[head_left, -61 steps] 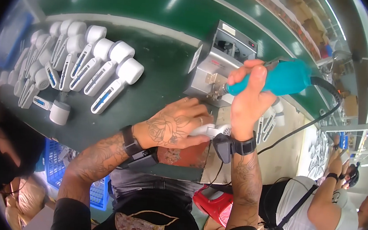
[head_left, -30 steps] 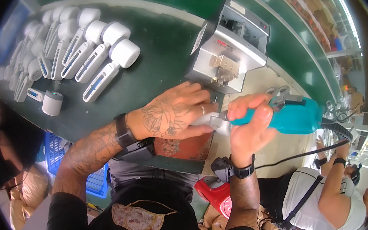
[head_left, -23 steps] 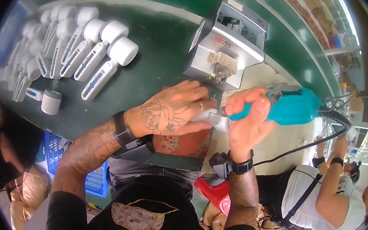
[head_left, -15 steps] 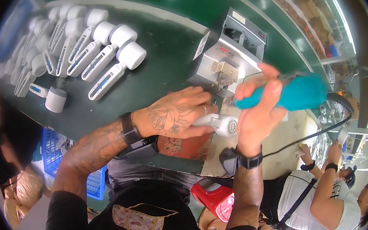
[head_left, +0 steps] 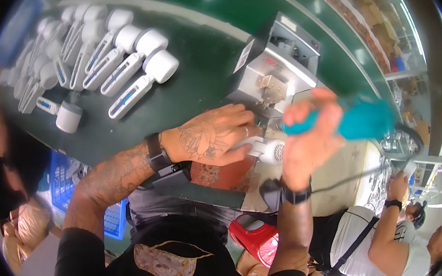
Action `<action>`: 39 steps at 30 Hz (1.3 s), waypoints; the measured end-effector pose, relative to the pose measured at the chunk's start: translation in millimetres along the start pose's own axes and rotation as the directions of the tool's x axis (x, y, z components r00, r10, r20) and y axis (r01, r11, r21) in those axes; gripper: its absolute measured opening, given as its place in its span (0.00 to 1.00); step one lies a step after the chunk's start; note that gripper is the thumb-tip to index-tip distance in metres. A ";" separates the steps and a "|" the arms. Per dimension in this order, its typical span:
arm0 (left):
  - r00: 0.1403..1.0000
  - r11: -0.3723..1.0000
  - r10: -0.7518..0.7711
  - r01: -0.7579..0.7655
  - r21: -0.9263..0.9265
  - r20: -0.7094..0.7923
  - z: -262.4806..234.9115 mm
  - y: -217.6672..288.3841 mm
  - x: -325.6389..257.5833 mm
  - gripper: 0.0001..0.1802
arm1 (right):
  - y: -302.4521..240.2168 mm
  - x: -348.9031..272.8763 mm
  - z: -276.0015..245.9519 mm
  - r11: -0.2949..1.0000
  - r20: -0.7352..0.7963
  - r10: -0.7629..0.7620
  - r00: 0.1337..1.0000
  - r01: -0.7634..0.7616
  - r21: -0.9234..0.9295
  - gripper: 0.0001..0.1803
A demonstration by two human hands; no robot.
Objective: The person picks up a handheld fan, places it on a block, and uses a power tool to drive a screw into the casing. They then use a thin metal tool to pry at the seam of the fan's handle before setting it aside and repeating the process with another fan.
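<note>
My left hand holds a white handheld fan down on the work surface. The fan's round head with its slotted grille points right, while my fingers cover most of the handle. My right hand is closed around a teal electric screwdriver, blurred by motion, just above and right of the fan's head. A cord trails from the tool's right end. The tool's tip is hidden by my fingers. Beyond both hands stands a metal screw feeder with a small bracket on its front.
Many similar white fans lie in rows at the left of the green table, one short fan nearer me. A reddish pad lies by my left wrist. Below are a blue crate and red object; a co-worker is at right.
My right hand and the screwdriver have shifted slightly, the hand a little lower and tilted differently. My left hand stays in place on the fan. The co-worker's arms have moved a little.
</note>
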State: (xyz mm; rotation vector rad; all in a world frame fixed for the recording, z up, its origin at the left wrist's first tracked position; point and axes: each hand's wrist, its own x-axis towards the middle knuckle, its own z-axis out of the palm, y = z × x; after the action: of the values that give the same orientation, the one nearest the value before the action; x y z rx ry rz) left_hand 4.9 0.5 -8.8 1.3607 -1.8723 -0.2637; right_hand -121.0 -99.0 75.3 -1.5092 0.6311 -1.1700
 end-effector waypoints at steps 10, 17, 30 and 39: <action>1.000 0.998 0.000 0.001 -0.064 0.010 0.1 3.4 7.0 0.19 | -6.9 -44.5 -35.5 0.999 0.015 -0.034 0.999 0.035 -0.014 0.38; 0.999 0.998 -0.018 0.020 -0.066 0.039 1.2 4.5 4.3 0.18 | 4.5 -51.4 -32.3 0.999 0.022 -0.032 0.999 0.033 -0.026 0.34; 0.998 0.998 0.043 -0.041 -0.052 0.042 -10.6 2.2 2.8 0.18 | 14.3 -53.5 -32.0 0.971 0.003 0.100 0.995 -0.098 0.218 0.23; 0.946 0.995 -0.103 0.099 -0.030 -0.308 -54.1 49.7 -61.3 0.17 | -55.6 -99.1 -45.0 0.796 -0.169 -0.150 0.974 0.220 0.564 0.34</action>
State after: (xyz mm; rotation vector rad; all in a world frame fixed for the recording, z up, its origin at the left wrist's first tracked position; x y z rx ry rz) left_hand 14.1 88.7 27.1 1.4022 -1.5411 -0.1062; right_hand -209.7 -16.5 91.4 -0.9910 0.1608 -1.4495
